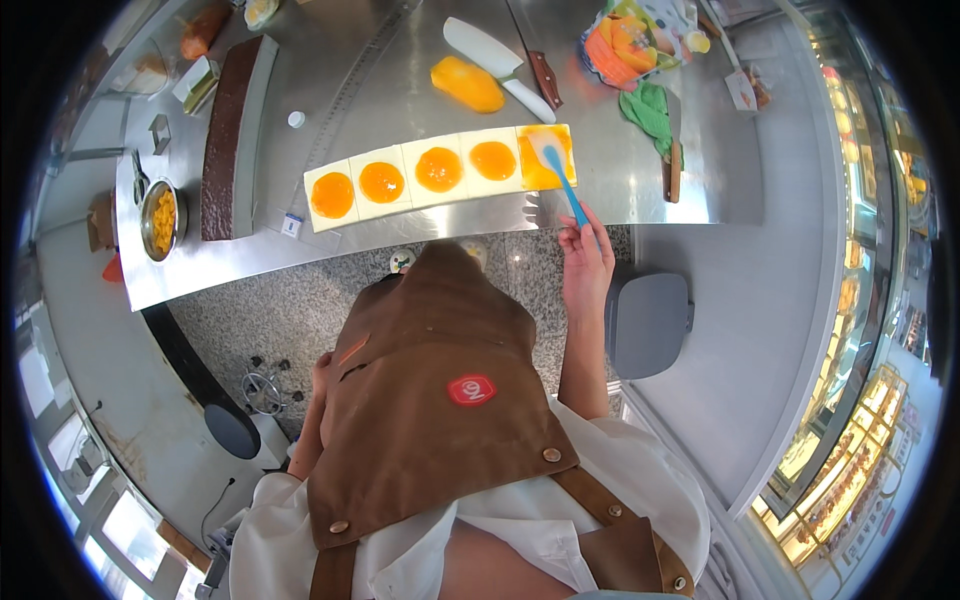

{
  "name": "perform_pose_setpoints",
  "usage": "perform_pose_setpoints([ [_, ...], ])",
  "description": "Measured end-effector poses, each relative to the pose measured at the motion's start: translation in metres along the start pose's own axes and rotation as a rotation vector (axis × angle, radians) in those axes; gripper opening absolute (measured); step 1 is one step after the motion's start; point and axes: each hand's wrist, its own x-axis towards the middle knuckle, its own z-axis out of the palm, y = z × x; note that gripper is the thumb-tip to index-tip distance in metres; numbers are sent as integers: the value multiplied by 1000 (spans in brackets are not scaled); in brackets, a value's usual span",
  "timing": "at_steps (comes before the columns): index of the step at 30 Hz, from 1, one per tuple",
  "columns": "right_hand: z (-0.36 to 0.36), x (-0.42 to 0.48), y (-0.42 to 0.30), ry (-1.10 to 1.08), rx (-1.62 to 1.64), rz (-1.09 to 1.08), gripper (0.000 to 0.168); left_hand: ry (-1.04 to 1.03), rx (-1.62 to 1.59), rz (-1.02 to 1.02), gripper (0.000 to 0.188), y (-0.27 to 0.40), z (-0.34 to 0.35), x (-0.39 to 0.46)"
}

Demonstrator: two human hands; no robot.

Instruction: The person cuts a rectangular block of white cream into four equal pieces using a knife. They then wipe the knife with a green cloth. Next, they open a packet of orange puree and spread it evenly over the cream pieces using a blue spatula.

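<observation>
My right hand (pixel 587 259) grips the handle of a blue spatula (pixel 564 176) at the counter's front edge. The spatula's pale head rests on the rightmost square of a row of white cream-topped cake (pixel 433 196), where orange glaze (pixel 535 176) is spread almost to the edges. To its left, the other squares each carry a round pool of orange glaze (pixel 439 169), and thin lines divide them. Down at my side, my left hand (pixel 322 373) is partly hidden behind the brown apron (pixel 435 337), away from the counter; its fingers cannot be made out.
Behind the cake lie a peeled mango (pixel 466 84), a white knife (pixel 480 46) and a brown-handled knife (pixel 545 81). Rightward are a bag of peelings (pixel 621 49) and a green cloth (pixel 646 112). A chocolate-brown block (pixel 231 146) and bowl of diced mango (pixel 178 217) stand left.
</observation>
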Motion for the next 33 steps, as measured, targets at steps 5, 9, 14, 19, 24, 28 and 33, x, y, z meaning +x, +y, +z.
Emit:
perform_pose_setpoints([
  [5, 0, 1, 5, -19, -25, 7, 36, 12, -55, -16, 16, -5, 2, 1],
  [9, 8, 2, 9, -28, -2, 20, 36, -6, -74, -34, 17, 6, 5, -6],
  [14, 6, 1, 4, -5, -23, 9, 35, 1, -82, -17, 17, -19, -5, 4],
  [19, 13, 5, 1, -21, -43, 5, 35, -21, -101, -10, 19, -10, -1, 1],
  [24, 10, 1, -1, 5, 6, -14, 33, 19, 43, -7, 22, 4, 4, -7],
  [28, 12, 4, 0, -6, -51, -3, 33, -1, -49, -20, 23, 0, 2, -4],
  [33, 15, 5, -1, -28, -71, -9, 33, 7, 93, 2, 25, -5, -1, 0],
])
